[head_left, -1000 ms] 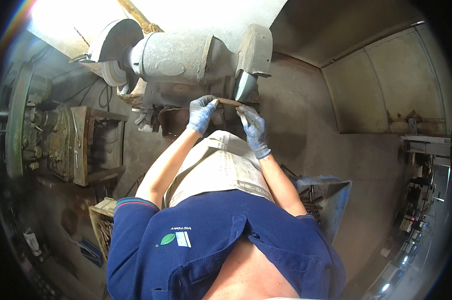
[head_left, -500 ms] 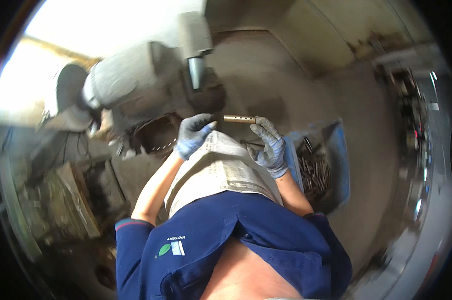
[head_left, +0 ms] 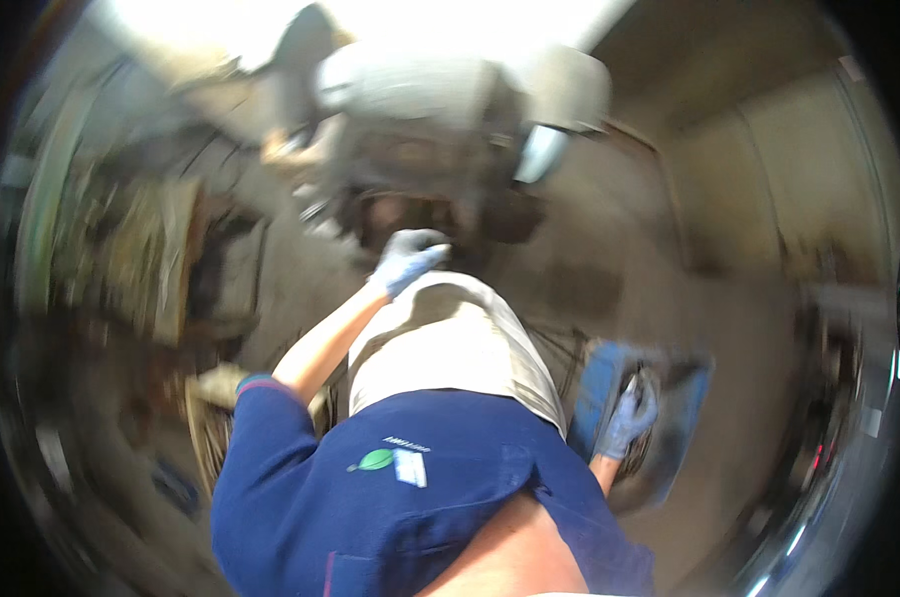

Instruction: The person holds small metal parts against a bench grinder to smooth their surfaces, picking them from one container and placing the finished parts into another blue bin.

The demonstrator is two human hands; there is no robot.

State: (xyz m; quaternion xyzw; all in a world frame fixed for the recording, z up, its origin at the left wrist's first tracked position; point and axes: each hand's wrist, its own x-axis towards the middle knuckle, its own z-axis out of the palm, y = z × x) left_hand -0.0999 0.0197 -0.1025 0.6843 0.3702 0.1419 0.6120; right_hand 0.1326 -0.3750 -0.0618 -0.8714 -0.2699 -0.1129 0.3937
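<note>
from where i'm standing, blurred metal pieces (head_left: 637,454) are lying in the blue bin (head_left: 685,453) at the person's right side. the right hand (head_left: 630,413), gloved, is hanging inside the bin among them; i cannot tell whether its fingers are gripping one. the gloved left hand (head_left: 411,261) is hovering just beyond the pale apron (head_left: 450,348), fingers curling inward, their contents hidden from me. beyond it, the grinder (head_left: 415,88) is standing beneath bright light.

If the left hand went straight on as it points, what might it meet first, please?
The left hand would probably meet the dark lower part of the grinder first, though depth is unclear.
</note>
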